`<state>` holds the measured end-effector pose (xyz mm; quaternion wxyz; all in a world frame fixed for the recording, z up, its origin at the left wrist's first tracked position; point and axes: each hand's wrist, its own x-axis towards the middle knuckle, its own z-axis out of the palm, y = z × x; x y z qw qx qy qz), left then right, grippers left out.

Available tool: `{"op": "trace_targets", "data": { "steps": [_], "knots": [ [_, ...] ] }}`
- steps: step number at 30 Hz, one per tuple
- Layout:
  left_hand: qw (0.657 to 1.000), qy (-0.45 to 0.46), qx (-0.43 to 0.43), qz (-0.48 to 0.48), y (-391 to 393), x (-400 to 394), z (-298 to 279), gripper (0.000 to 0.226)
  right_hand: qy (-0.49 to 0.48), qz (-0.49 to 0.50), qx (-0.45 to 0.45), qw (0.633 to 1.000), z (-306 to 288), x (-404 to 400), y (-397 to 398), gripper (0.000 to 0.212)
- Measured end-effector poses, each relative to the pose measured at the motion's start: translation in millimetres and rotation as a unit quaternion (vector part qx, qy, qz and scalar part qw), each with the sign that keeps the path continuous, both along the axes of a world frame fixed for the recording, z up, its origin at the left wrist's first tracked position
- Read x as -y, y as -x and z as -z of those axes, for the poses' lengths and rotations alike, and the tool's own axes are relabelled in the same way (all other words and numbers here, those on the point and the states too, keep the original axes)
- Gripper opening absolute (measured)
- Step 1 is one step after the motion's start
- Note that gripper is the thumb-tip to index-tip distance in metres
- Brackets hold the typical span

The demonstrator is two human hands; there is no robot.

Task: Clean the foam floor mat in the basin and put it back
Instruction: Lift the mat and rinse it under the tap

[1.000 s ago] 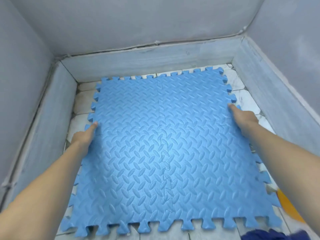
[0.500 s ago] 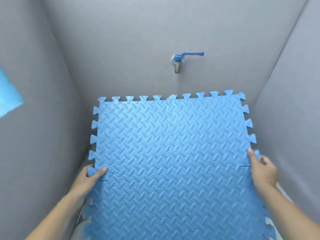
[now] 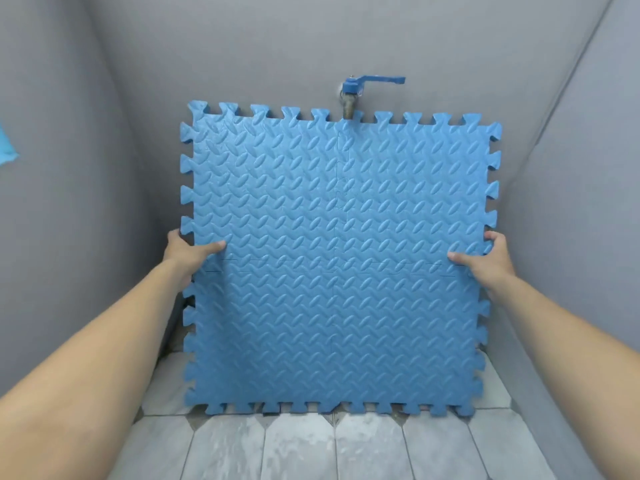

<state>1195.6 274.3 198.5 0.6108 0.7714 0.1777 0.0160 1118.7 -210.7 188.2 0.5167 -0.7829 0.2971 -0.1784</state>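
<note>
Nearest: grey tiled basin rim (image 3: 311, 448), wet-looking, running across the bottom of the view. Both forearms reach over it.

Foam floor mat (image 3: 336, 261), blue, four interlocked squares: a second ago it lay flat on the basin floor; now it stands nearly upright, lower edge down just behind the rim, top edge reaching the tap. Lifted in one piece; the seams look closed. Judgement: the mat is being stood up for rinsing or draining, so the cleaning is under way and putting it back is not yet near.

Left hand (image 3: 188, 252) grips the left edge at mid-height, thumb on the front face, fingers wrapped out of sight behind. Right hand (image 3: 485, 259) grips the right edge the same way, thumb forward, fingers curled round the toothed border.

Behind: blue-handled tap (image 3: 360, 90) on the back wall (image 3: 346, 36), spout touching or just behind the mat's top edge; cannot tell which. No water seen running. Tap is the one obstruction if the mat goes higher. Side walls stand near both edges. A blue scrap (image 3: 7, 143) at far left, unidentified.
</note>
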Motion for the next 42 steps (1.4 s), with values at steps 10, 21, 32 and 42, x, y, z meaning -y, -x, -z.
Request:
{"op": "trace_targets", "data": {
  "steps": [10, 21, 32, 42],
  "knots": [
    [0.998, 0.052, 0.018, -0.020, -4.7, -6.0, 27.8, 0.069, 0.300, -0.013, 0.078, 0.951, -124.2, -68.0, -70.8, 0.075],
    [0.999, 0.030, 0.028, 0.009, -11.9, -11.4, 37.8, 0.075, 0.589, -0.137, -0.006, 0.796, -216.5, -163.7, -155.4, 0.063],
    [0.998, 0.039, 0.029, 0.047, -4.7, 8.3, 39.9, 0.074, 0.639, -0.119, -0.048, 0.759, -228.5, -167.4, -158.5, 0.062],
    [0.997, 0.066, 0.029, 0.037, -1.3, 33.6, 42.7, 0.064, 0.637, -0.116, -0.060, 0.760, -229.7, -170.2, -158.0, 0.061]
  ]
}}
